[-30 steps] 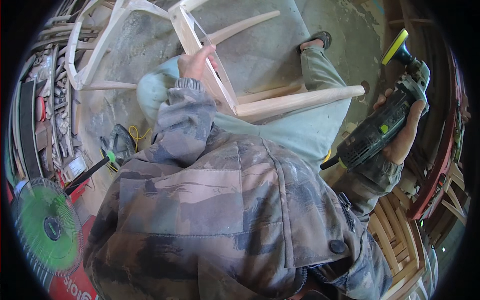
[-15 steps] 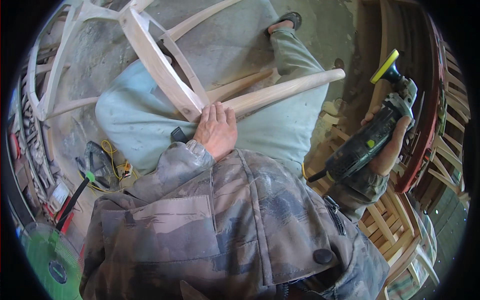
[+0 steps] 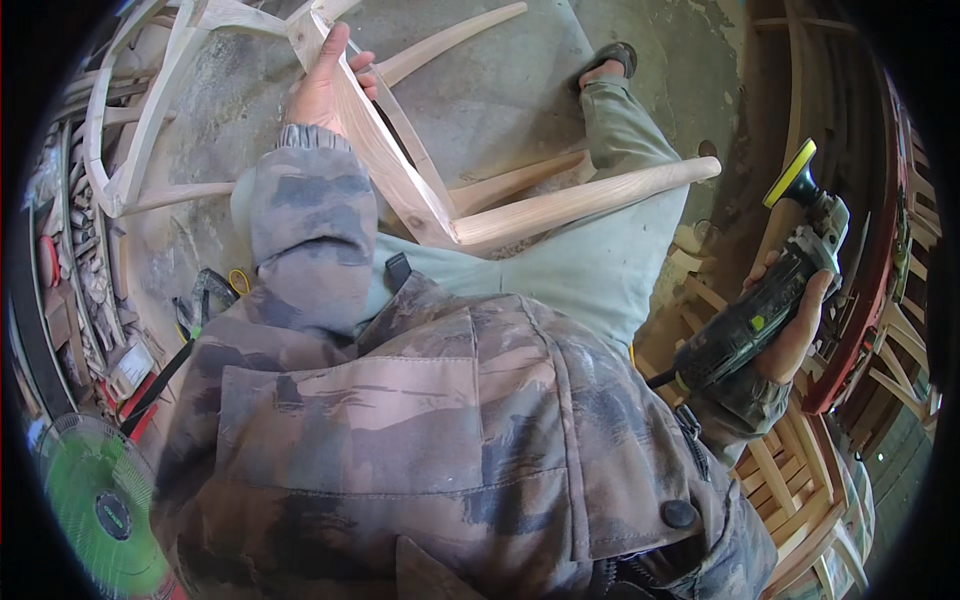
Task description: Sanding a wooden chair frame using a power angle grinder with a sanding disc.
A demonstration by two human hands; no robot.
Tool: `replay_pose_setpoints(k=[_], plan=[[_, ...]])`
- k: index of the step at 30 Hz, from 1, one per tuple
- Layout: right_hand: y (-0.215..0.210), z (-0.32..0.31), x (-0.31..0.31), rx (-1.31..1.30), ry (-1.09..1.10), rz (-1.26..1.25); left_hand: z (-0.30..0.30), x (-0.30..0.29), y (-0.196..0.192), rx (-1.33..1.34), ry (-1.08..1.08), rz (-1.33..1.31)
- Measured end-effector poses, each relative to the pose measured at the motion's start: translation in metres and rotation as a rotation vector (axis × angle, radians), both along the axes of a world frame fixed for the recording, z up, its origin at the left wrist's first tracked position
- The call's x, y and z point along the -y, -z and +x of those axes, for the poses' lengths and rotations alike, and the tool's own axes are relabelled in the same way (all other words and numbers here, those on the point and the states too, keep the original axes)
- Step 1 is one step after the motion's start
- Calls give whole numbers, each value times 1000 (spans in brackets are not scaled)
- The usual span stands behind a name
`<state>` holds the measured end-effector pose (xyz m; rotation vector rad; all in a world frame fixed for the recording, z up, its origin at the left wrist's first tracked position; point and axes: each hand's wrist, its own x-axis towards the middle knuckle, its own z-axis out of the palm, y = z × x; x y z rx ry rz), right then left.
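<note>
A pale wooden chair frame point(image 3: 385, 150) lies across my lap, its curved leg point(image 3: 600, 200) reaching out to the right. My left hand point(image 3: 322, 88) is closed round the upper part of the frame's rail, thumb on top and fingers curling over the far edge. Off to the right, my right hand point(image 3: 795, 335) grips the body of a dark angle grinder point(image 3: 755, 310). The grinder carries a yellow-edged round pad point(image 3: 791, 175), which points up and away from the wood. Part of the right hand's fingers is hidden behind the tool.
A green fan point(image 3: 100, 510) stands at the lower left, near piled wood scraps point(image 3: 85, 250). Stacked wooden frames point(image 3: 785, 470) lie at the lower right, beside a red-edged beam point(image 3: 860, 330). My outstretched leg point(image 3: 625, 130) rests on the concrete floor point(image 3: 500, 90).
My left hand has left the frame's near corner and moved up and away, taking hold of the rail's upper part. The grinder stays in my right hand, and the whole view has shifted slightly.
</note>
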<state>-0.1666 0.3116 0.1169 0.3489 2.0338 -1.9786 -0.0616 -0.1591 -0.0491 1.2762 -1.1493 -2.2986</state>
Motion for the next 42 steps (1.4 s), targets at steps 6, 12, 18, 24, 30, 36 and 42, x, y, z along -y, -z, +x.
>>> replay_pose_setpoints(k=[6, 12, 18, 24, 30, 36, 42], plan=[[-8, -4, 23, -62, -219, 285, -18, 24, 10, -31, 12, 126], [1, -2, 67, 66, -323, 312, -37, 15, 5, -67, -165, -146], [32, -2, 117, 163, -638, 472, -16, -38, -20, -123, -242, -188], [53, 1, 150, 80, -997, 709, 3, -70, -27, -79, -256, -286], [70, 12, 170, 192, -1157, 807, 1, -68, -25, -97, -228, -314], [81, 17, 177, 156, -1258, 877, 3, -71, -25, -101, -169, -351], [83, 15, 183, 211, -1294, 911, 2, -72, -24, -78, -211, -359]])
